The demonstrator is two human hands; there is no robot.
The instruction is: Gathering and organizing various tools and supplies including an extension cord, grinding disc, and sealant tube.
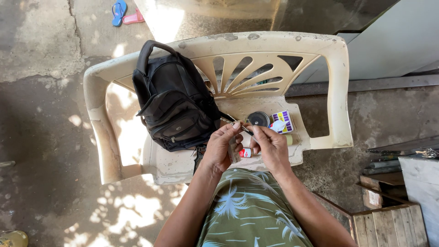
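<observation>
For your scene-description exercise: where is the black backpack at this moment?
In the head view, the black backpack sits on the left part of the cream plastic chair, leaning against its backrest, just left of the person's left hand and the small round tin.

Strong daylight falls from above and ahead, broken into dappled patches across the grey cracked concrete floor [41,137] and the seat of the cream plastic garden chair [274,50]. A glaring, washed-out patch sits at the top centre. The black fabric backpack [176,107] lies mostly in shade, its detail dim. Both hands [249,144] are shaded yet sharp. Focus holds throughout; the wide lens bends straight lines near the edges.
</observation>
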